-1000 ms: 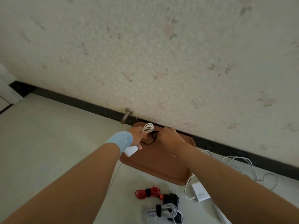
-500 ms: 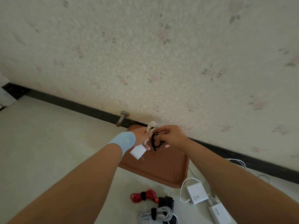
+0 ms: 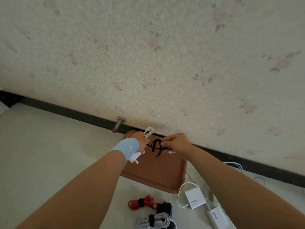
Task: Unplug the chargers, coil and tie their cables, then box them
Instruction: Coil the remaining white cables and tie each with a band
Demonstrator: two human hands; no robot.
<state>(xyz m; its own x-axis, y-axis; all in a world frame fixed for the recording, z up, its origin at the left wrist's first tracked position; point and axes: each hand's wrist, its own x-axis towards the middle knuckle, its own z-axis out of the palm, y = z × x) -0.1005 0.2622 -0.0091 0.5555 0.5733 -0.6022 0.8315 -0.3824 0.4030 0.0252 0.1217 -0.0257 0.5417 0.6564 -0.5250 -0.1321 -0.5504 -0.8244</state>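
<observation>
At the far left a metal doorstop (image 3: 118,124) sticks out from the dark skirting board. My left hand (image 3: 141,142), with a pale blue wristband (image 3: 127,148) on the wrist, has its fingers curled round a coiled white cable (image 3: 149,131). The loops stand up above my fist. The white charger (image 3: 134,157) pokes out below the hand, with a metal prong showing.

Between my hands runs a black tie (image 3: 156,146), twisted into a loose loop. My right hand (image 3: 179,142) pinches that tie between thumb and fingertips, the other fingers curled in. Both hands are above a brown ribbed tray (image 3: 158,172) that lies on the floor (image 3: 49,154) by the wall.

Nearer to me on the floor, from the left, is a red cable (image 3: 140,203), coiled, bound with a black band and joined to a black charger (image 3: 165,208). Just below it is a grey-white cable (image 3: 159,219), also bound. Next comes the 120W charger (image 3: 194,199), white with "120W" printed on its face, then the 90W charger (image 3: 216,216), white and marked "90W". Loose white cables (image 3: 235,164) trail along the wall at the far right.
</observation>
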